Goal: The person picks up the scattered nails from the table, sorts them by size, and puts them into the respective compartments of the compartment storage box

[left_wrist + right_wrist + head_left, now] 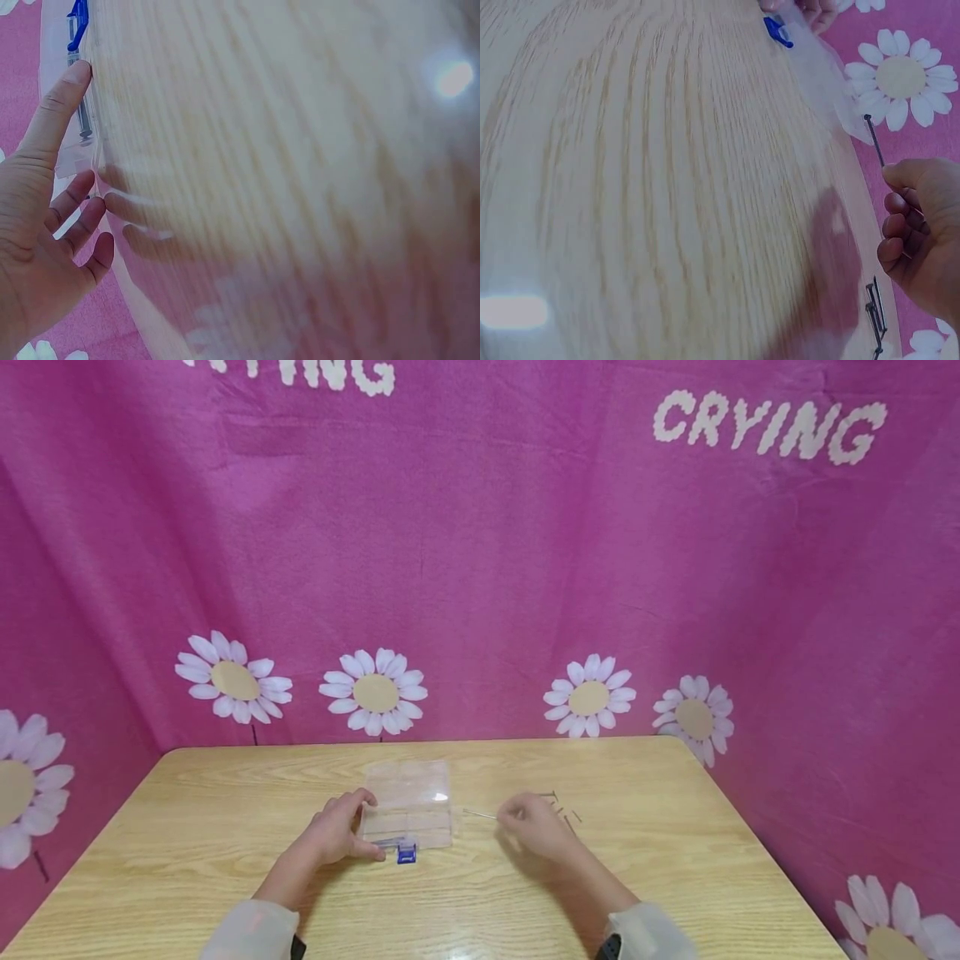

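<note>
A clear plastic box (411,793) with a blue latch (406,853) lies on the wooden table. My left hand (341,829) grips the box at its left side, the thumb along the front edge and the fingers farther back. Through the clear wall in the left wrist view, dark nails (84,120) show inside near the front. To the right of the box, my right hand (536,824) pinches a nail (875,139) between thumb and forefinger. Its head end points left toward the box. Several loose nails (876,315) lie on the table beyond the right hand.
The wooden table (187,860) reaches back to a pink curtain (480,568) with white flowers and lettering. The same curtain hangs along both sides.
</note>
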Demonstrator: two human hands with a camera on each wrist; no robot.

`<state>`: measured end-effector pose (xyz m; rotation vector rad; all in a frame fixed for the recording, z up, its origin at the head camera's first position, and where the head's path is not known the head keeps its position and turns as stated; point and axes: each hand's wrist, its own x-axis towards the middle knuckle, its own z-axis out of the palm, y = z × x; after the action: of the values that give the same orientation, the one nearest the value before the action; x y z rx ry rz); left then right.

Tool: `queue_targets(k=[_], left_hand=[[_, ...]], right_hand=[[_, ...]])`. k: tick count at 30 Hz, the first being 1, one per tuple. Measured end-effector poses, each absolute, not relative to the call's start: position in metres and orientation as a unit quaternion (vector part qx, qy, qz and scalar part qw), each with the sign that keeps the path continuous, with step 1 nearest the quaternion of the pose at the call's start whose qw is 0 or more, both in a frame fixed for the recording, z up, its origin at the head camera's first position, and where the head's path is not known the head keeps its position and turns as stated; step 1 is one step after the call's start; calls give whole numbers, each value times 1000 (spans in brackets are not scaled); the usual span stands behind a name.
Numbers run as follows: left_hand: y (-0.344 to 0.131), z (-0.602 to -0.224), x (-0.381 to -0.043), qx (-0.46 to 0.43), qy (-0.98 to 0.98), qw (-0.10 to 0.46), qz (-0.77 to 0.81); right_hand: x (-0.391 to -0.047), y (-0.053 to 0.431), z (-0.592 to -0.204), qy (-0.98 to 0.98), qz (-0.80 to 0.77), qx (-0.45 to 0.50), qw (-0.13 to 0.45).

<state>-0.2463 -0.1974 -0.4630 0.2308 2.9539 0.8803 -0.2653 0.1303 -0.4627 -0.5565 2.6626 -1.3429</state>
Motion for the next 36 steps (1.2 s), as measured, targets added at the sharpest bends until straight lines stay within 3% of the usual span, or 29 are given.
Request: queue_targets(k=[15, 36], left_hand=[[-198, -464, -247, 76, 955, 27, 286], [-198, -467, -248, 69, 953, 24, 295]], right_hand=[[-265, 105, -451, 883, -426, -193, 34], [-262, 80, -451, 874, -437, -204, 52]])
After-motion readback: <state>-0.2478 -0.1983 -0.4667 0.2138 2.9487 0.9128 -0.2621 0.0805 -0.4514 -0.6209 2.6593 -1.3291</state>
